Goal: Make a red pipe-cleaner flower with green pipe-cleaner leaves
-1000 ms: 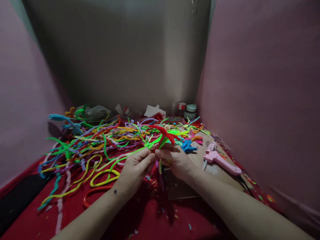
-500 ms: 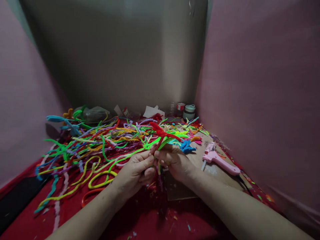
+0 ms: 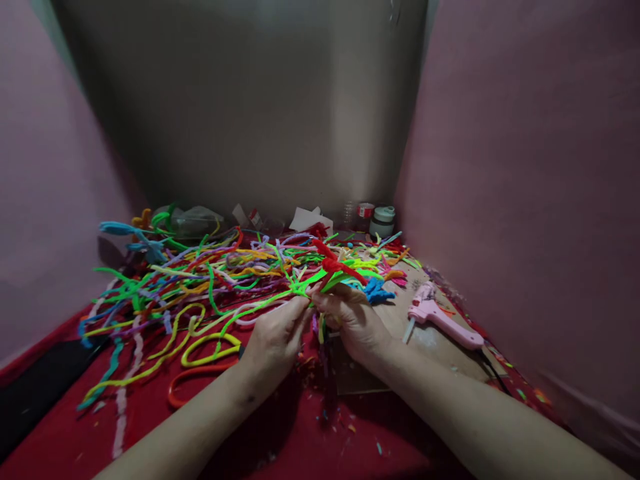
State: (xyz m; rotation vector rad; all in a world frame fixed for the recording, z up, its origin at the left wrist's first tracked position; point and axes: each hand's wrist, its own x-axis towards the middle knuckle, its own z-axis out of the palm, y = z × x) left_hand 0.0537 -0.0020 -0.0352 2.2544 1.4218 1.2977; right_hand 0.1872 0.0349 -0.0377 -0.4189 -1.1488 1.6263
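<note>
Both my hands meet over the near edge of a heap of fuzzy pipe cleaners (image 3: pixel 260 257) in many colours. In my right hand (image 3: pixel 355 323), the closed fingers pinch the stem of a red pipe cleaner piece (image 3: pixel 336 265), whose bent red ends stick up above the knuckles. My left hand (image 3: pixel 280 337) is closed just beside it, thumb and finger pinched at the lower end of the pipe cleaners. Bright green pipe cleaners (image 3: pixel 301 285) run close behind the fingertips. The exact pinch points are partly hidden by my fingers.
Scissors with yellow and orange handles (image 3: pixel 213 350) lie left of my left wrist. A pink glue gun (image 3: pixel 445 320) rests on a board (image 3: pixel 405 333) at right. Behind stand a lidded jar (image 3: pixel 383 221) and white paper (image 3: pixel 310 219). Pink side walls flank the red cloth (image 3: pixel 300 433).
My left hand has turned so its back faces up more, its fingertips still at the pipe cleaners. The red piece has shifted slightly right. The whole view has shifted a little.
</note>
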